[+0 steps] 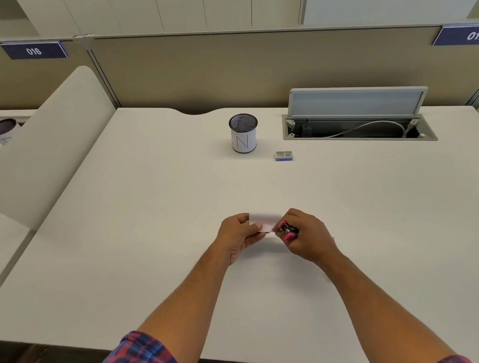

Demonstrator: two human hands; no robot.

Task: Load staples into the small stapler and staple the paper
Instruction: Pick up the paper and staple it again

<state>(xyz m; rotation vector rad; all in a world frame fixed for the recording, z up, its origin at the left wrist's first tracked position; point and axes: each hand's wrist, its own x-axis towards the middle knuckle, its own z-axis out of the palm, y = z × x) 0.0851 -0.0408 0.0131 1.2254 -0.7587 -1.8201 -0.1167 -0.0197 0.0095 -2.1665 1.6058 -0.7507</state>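
We count one small pink stapler (288, 231) gripped in our right hand (306, 238), one slip of paper (263, 222) pinched by our left hand (236, 235) and held between both above the desk (165, 232), and one staple box (284, 156) far behind.

A mesh pen cup (242, 133) with a white label stands far back on the white desk (141, 229). Right of it, an open cable tray (359, 129) holds a grey cable (368, 127). Signs 016 (34, 50) and 017 (476, 35) hang on the partition (216, 67).
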